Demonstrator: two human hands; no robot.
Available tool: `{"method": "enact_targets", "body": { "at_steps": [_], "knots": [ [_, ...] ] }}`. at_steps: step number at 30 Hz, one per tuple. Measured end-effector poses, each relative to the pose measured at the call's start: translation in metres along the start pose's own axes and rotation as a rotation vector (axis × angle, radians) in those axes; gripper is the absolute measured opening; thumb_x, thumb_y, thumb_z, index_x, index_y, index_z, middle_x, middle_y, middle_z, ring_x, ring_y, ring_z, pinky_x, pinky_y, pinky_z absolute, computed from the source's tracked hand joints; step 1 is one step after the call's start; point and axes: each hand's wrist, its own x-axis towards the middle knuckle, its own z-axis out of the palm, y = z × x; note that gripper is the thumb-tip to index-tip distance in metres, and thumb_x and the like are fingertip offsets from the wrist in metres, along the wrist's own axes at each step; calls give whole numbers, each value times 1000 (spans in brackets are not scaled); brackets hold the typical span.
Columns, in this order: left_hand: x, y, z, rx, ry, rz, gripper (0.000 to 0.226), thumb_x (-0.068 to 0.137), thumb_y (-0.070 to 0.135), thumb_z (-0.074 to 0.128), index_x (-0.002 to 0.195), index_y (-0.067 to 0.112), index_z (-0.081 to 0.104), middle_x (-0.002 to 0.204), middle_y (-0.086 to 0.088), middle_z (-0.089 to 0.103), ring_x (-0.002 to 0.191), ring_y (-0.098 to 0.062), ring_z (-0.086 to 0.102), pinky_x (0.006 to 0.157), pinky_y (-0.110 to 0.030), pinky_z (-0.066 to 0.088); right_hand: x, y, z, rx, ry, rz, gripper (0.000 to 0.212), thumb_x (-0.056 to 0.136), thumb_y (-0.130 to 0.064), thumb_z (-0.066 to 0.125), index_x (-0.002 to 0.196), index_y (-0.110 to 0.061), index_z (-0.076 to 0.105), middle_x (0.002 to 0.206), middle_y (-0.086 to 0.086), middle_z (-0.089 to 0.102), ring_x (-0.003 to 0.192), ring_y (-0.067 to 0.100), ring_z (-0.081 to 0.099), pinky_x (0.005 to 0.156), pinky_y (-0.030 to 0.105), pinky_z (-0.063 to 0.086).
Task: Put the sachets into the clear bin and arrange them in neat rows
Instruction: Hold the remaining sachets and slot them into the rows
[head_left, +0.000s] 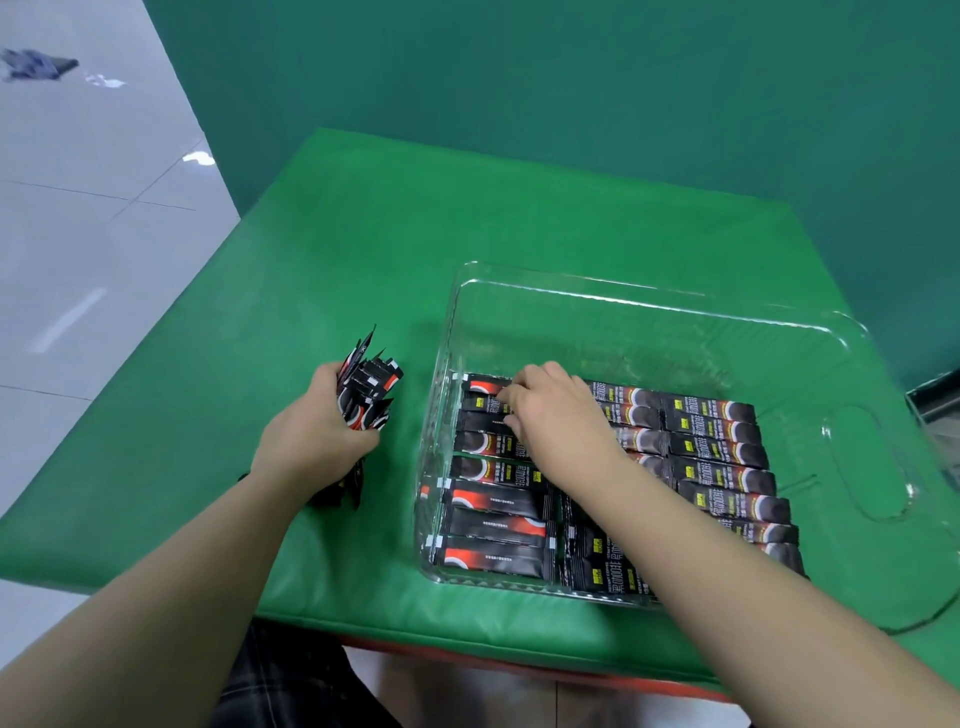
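— Where were the sachets seen?

— Most were laid flat in three rows across the floor of the clear bin (649, 301), at the right of the frame, on the green mat (332, 234). A bundle of sachets (366, 387) was gripped in the left hand (311, 434), left of the bin and outside it.

— And the right hand (550, 410)?

— It was lowered into the bin, fingers curled down onto the top sachet (480, 387) of the left row; whether that sachet was pinched or only pressed could not be told.

Green-covered table (363, 249), green wall (571, 78), seemingly tiled pale floor (78, 208)
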Motion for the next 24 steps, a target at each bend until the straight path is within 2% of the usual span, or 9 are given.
{"method": "enact_targets", "body": {
  "at_steps": [6, 8, 11, 16, 24],
  "knots": [
    [-1, 2, 0, 1, -3, -4, 72, 75, 34, 70, 132, 35, 25, 91, 12, 62, 72, -18, 62, 66, -34, 53, 11, 3, 1, -4, 25, 75, 28, 90, -7, 56, 117, -17, 62, 109, 2, 60, 102, 23, 49, 80, 33, 37],
    [-1, 2, -1, 8, 0, 0, 72, 76, 34, 70, 133, 34, 26, 92, 12, 62, 73, -18, 61, 66, -33, 51, 15, 2, 1, 20, 35, 113, 23, 94, -17, 54, 115, -15, 62, 109, 3, 61, 102, 24, 50, 83, 35, 39],
    [-2, 2, -1, 5, -3, -4, 73, 76, 34, 69, 134, 35, 26, 95, 11, 63, 75, -18, 61, 66, -33, 51, 20, 0, 1, 53, 17, 133, 29, 97, -31, 48, 115, -14, 62, 110, 5, 62, 103, 25, 51, 88, 37, 40],
    [-2, 3, -2, -5, -10, -9, 69, 77, 32, 68, 133, 34, 27, 91, 12, 63, 71, -17, 61, 62, -31, 49, 25, 1, 2, 49, 6, 190, 24, 97, -27, 49, 110, -14, 64, 106, 5, 63, 100, 24, 52, 85, 35, 41],
    [-3, 8, -5, 9, -29, -13, 72, 77, 29, 67, 136, 30, 25, 90, 8, 62, 74, -22, 62, 70, -38, 55, 17, -5, -6, 111, 47, 206, 23, 96, -27, 49, 105, -14, 66, 102, 4, 64, 98, 24, 52, 82, 35, 41]
  ]
}}
